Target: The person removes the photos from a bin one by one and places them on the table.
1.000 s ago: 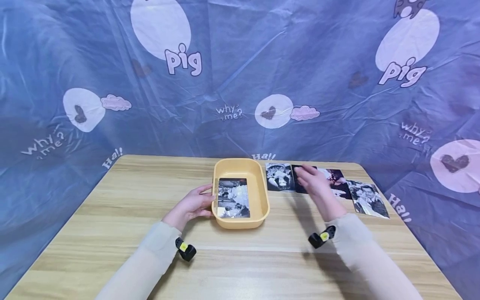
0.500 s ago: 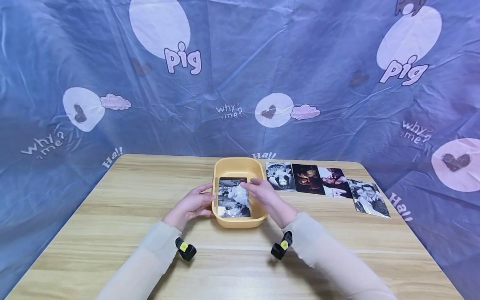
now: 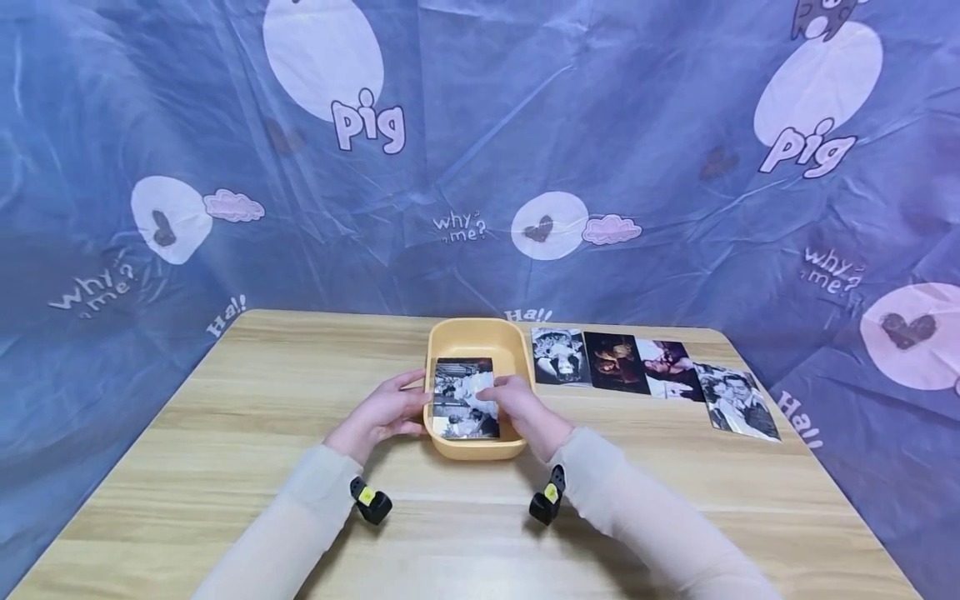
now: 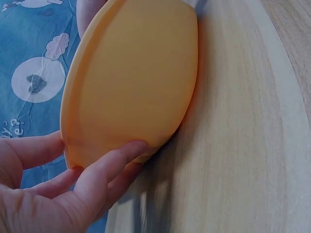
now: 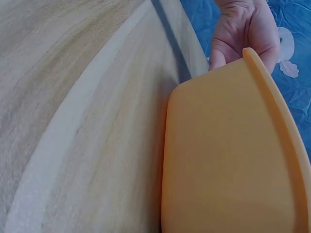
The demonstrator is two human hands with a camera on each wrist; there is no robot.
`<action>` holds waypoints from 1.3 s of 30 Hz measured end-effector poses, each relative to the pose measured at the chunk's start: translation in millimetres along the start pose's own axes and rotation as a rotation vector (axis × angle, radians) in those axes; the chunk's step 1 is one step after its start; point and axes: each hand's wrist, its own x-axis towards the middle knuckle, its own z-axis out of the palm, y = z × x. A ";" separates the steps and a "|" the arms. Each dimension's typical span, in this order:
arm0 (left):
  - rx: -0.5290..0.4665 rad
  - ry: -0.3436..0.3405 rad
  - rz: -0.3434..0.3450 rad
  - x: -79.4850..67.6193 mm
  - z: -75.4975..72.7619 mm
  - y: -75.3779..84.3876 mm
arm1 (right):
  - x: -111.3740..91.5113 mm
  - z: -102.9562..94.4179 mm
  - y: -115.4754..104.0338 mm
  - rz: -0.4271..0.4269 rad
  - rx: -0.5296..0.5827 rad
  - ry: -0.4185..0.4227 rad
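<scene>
A yellow plastic tub (image 3: pixel 482 451) with rounded corners stands on the table. Inside lies a black-and-white photo (image 3: pixel 459 421), near the tub's left wall. My left hand (image 3: pixel 388 410) grips the tub's left side. In the left wrist view, that hand's fingers (image 4: pixel 104 172) spread over the rim and outer wall (image 4: pixel 141 82). My right hand (image 3: pixel 523 408) reaches in over the right wall and pinches the photo's right edge, its thumb on top and its other fingertips hidden. The right wrist view shows the tub's outside (image 5: pixel 228 155) and, beyond it, my left hand (image 5: pixel 245 31).
To the tub's right, several photos lie in a row: a black-and-white one (image 3: pixel 560 357), a dark one (image 3: pixel 617 363), a third (image 3: pixel 670 369), and a tilted couple portrait (image 3: pixel 738 402). A blue printed cloth (image 3: pixel 480 167) hangs behind the wooden table (image 3: pixel 285 400).
My right hand has moved left from above the row of photos into the tub, onto the photo. The photo has shifted slightly left. My left hand stays on the tub.
</scene>
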 end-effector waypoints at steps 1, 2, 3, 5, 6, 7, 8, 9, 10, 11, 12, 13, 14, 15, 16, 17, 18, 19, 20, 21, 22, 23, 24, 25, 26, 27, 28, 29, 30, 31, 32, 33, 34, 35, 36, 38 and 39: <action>-0.002 0.004 -0.004 -0.4 0.3 -0.4 | 0.1 0.5 1.4 -0.013 0.009 -0.002; -0.003 0.003 -0.006 -0.5 0.3 -0.7 | 0.2 0.9 2.4 -0.033 0.013 -0.002; 0.000 -0.001 -0.005 -0.4 0.2 -0.8 | 0.3 1.3 3.4 -0.055 0.011 -0.001; -0.004 0.008 -0.004 0.4 0.4 -1.0 | 0.3 2.2 4.4 -0.098 0.000 0.002; -0.004 0.010 -0.005 1.0 0.1 -1.3 | 0.0 2.7 4.5 -0.115 -0.015 0.002; -0.004 0.013 -0.005 1.5 0.0 -1.4 | -0.4 3.2 4.5 -0.131 -0.031 0.006; -0.003 0.010 -0.004 1.7 -0.3 -1.4 | -0.6 3.5 4.5 -0.142 -0.043 0.019; -0.001 0.005 -0.003 1.6 -0.7 -1.4 | -0.7 3.7 4.4 -0.150 -0.051 0.029; -0.004 0.001 0.002 1.2 -0.9 -1.8 | -0.5 3.7 4.4 -0.157 -0.056 0.039; -0.004 -0.006 0.006 0.5 -1.2 -1.9 | -0.5 3.8 4.4 -0.162 -0.062 0.051; -0.003 -0.015 0.012 -0.5 -1.5 -2.1 | -0.4 3.7 4.4 -0.168 -0.067 0.062; -0.007 -0.026 0.022 -1.7 -2.1 -1.9 | -0.2 3.8 4.3 -0.174 -0.067 0.071; -0.006 -0.027 0.028 -2.6 -2.2 -1.7 | 0.0 3.9 4.1 -0.178 -0.066 0.078; -0.006 -0.031 0.034 -3.3 -2.4 -1.4 | 0.4 3.8 4.2 -0.185 -0.060 0.082; -0.005 -0.032 0.039 -3.7 -2.3 -1.2 | 0.5 3.7 4.1 -0.190 -0.047 0.090; -0.001 -0.028 0.037 -3.9 -2.0 -0.8 | 0.4 3.6 4.0 -0.192 -0.037 0.099; -0.001 -0.025 0.033 -4.0 -1.6 -0.4 | 0.6 3.6 4.0 -0.193 -0.020 0.108; -0.002 -0.018 0.026 -3.4 -1.3 -0.2 | 0.8 3.6 4.1 -0.193 0.002 0.117; 0.001 -0.008 0.015 -2.7 -0.5 -0.2 | 1.0 3.5 4.3 -0.193 0.023 0.130; 0.001 -0.007 0.009 -2.4 -0.1 0.0 | 1.0 3.3 4.5 -0.194 0.041 0.141; 0.000 -0.005 0.003 -1.7 0.2 0.1 | 1.5 3.1 4.4 -0.194 0.058 0.152; -0.002 -0.001 -0.003 -1.1 0.4 0.4 | 1.6 2.8 4.4 -0.199 0.074 0.157; -0.005 0.001 -0.006 -1.0 0.7 0.9 | 2.0 2.6 4.5 -0.204 0.088 0.161; -0.007 0.001 -0.007 -0.8 1.1 1.1 | 2.2 2.1 4.5 -0.209 0.099 0.165; -0.008 -0.001 -0.007 -0.9 1.4 1.3 | 2.3 1.6 4.5 -0.214 0.110 0.167; -0.009 -0.003 -0.007 -1.0 1.8 1.6 | 2.4 1.0 4.4 -0.215 0.120 0.165; -0.011 -0.005 -0.006 -0.8 1.9 1.5 | 2.3 0.6 4.2 -0.211 0.132 0.162; -0.012 -0.007 -0.006 -0.6 2.0 1.3 | 1.8 0.2 3.8 -0.207 0.147 0.156; -0.012 -0.009 -0.004 -0.3 2.1 1.0 | 1.6 -0.1 3.5 -0.202 0.160 0.152; -0.011 -0.011 -0.002 0.2 2.1 0.5 | 1.4 -0.6 3.2 -0.202 0.176 0.147; -0.010 -0.013 0.001 0.9 1.8 -0.1 | 1.1 -0.8 2.9 -0.200 0.193 0.143; -0.007 -0.013 0.003 1.4 1.7 -0.7 | 1.0 -0.9 2.6 -0.197 0.211 0.140; -0.004 -0.011 0.004 1.7 1.6 -1.2 | 0.7 -1.1 2.4 -0.201 0.229 0.138; -0.002 -0.009 0.005 2.0 1.7 -1.6 | 0.3 -1.4 1.5 -0.206 0.249 0.138; 0.001 -0.005 0.005 2.0 1.7 -1.8 | -0.3 -1.9 0.5 -0.212 0.270 0.141; 0.004 0.002 0.004 2.1 2.3 -2.5 | -3.3 -4.1 -3.4 -0.222 0.315 0.140; 0.008 0.000 0.005 2.1 2.9 -2.8 | -5.0 -6.7 -5.8 -0.230 0.339 0.133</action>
